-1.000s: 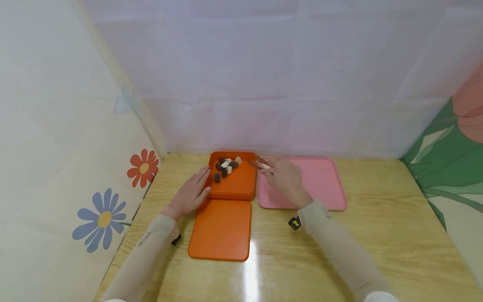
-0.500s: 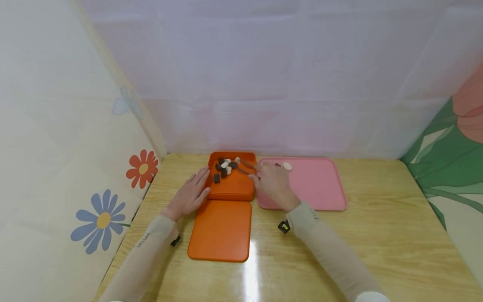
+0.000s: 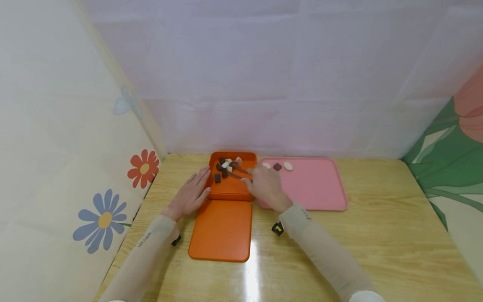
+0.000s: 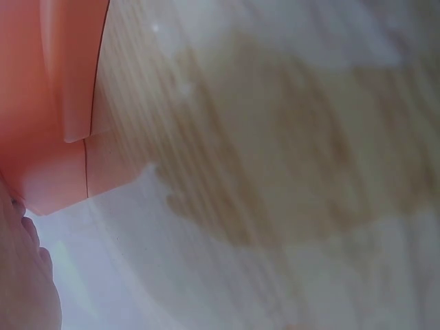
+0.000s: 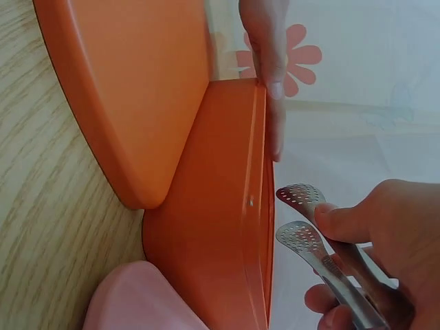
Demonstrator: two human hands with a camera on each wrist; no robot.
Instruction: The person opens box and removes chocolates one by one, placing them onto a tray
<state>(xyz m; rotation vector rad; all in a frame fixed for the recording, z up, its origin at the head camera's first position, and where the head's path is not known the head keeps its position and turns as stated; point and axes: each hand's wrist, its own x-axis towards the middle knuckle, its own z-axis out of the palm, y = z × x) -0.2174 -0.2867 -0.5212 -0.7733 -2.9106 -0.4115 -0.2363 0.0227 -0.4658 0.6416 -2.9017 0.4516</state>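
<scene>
My right hand (image 3: 266, 186) grips metal tongs (image 5: 330, 261), whose two perforated heads stand apart. In the head view the tongs reach over the orange box (image 3: 237, 188), close to a group of dark and white pebble-like pieces (image 3: 225, 165) on its floor. A dark square piece (image 3: 217, 178) lies a little nearer the front. My left hand (image 3: 190, 193) rests against the box's left side with its fingers straight. On the pink tray (image 3: 317, 186) lie a white oval piece (image 3: 288, 166), a dark brown piece (image 3: 277, 167) and another white piece (image 3: 266, 165), partly behind my right hand.
An orange lid (image 3: 220, 230) lies flat on the wooden table (image 3: 302, 260), directly in front of the box. The pink tray stands close to the box's right side. A pale cloth wall (image 3: 234, 84) rises behind both.
My right hand has moved left from the tray to over the box with the tongs. The white piece they held now lies on the tray. My left hand has stayed put.
</scene>
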